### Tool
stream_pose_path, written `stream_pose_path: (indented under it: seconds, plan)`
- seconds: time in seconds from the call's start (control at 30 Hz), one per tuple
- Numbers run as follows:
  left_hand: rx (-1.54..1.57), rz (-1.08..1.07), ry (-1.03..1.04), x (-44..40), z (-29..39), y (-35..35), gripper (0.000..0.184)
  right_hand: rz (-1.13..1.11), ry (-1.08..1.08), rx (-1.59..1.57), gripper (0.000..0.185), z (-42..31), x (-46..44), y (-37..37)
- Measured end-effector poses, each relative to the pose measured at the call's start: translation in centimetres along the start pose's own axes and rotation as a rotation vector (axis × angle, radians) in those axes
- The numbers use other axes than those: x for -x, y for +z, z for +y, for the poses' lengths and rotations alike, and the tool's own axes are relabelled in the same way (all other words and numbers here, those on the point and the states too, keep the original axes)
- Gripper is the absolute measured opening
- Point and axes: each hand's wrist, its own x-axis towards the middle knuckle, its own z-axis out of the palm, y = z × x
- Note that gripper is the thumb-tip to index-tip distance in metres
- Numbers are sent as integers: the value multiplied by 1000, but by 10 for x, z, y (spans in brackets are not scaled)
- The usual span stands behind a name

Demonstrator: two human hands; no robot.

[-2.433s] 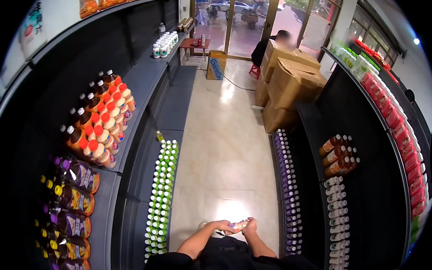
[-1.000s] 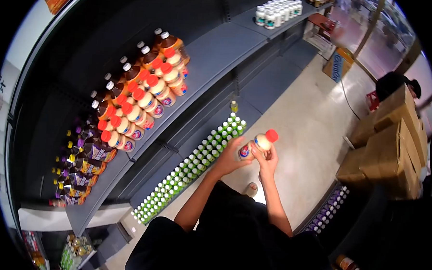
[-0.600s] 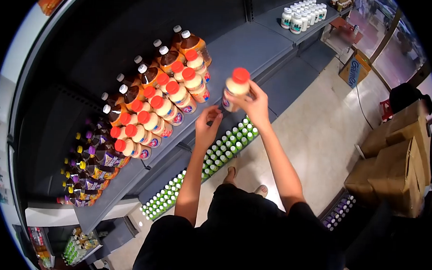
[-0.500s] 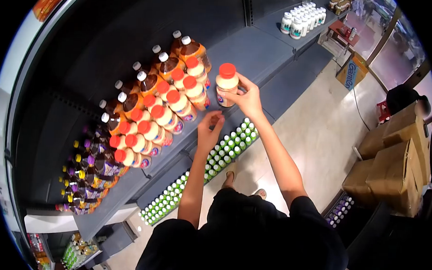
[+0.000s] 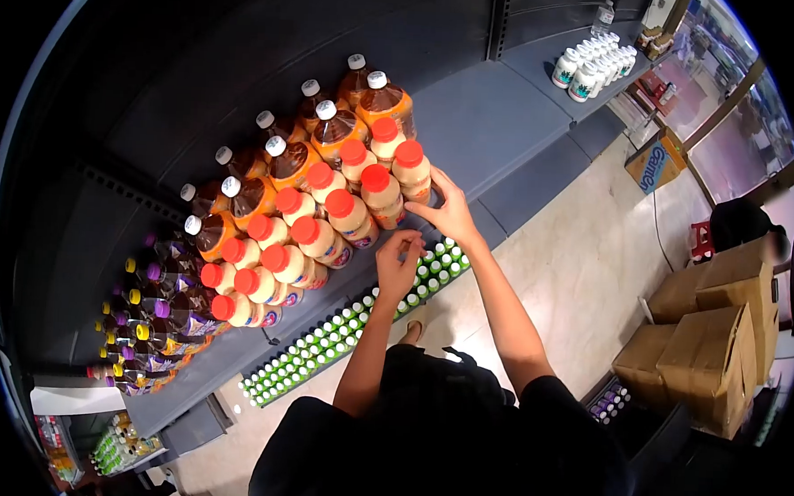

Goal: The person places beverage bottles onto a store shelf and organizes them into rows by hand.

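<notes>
My right hand (image 5: 450,208) is closed around a red-capped bottle (image 5: 411,167) with a pale, cream-coloured body, at the right end of the front row on the grey shelf. Fingers and thumb grip its side; its base is partly hidden. Lower and to the left, just before the shelf edge, my left hand (image 5: 400,259) is curled with its fingertips together, and I see nothing in it. Nearest to it stands another red-capped bottle (image 5: 382,194) in the same block of several rows.
Large orange-labelled bottles (image 5: 290,162) with white caps stand behind the block. Dark bottles with yellow and purple caps (image 5: 178,296) are at the left. Green bottles (image 5: 340,330) fill a lower shelf. White bottles (image 5: 583,79) stand far right; cardboard boxes (image 5: 706,363) are on the floor.
The bottle in my right hand has gone from held apart, right of the rows, to beside the end bottles. My left hand has shifted slightly right and down, its fingers drawn closer. The view has shifted.
</notes>
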Motion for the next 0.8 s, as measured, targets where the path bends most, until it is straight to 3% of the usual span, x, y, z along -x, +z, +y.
stream_pose_path:
  seconds: [0.17,0.23,0.33,0.4,0.47,0.5,0.53,0.6,0.67,0.7,0.8]
  plan:
    - [-39,-32,-5,1,4,-1,11,-70,21,-105,80,15,0,-7]
    - [-84,-4,12,3,8,0,14,23,7,-98,77,19,6,-13]
    - [-210,16,282,14,40,-5,22,245,21,-97,63,31,37,-37]
    - [-88,23,474,21,76,-4,42,464,71,119,51,39,85,-75]
    - [67,92,695,23,134,0,73,637,291,201,50,79,162,-122]
    - [213,118,701,27,179,5,87,746,405,178,54,98,209,-144]
    - [343,167,888,25,218,12,90,770,536,276,57,115,264,-167]
    - [709,287,1020,43,301,32,65,811,791,368,63,117,361,-191]
    - [827,81,1168,53,371,51,46,830,989,433,66,106,461,-192]
    - [833,-196,1206,55,385,50,52,841,1048,501,66,106,505,-191]
    - [809,-362,1166,74,407,70,47,999,1160,445,63,126,644,-170]
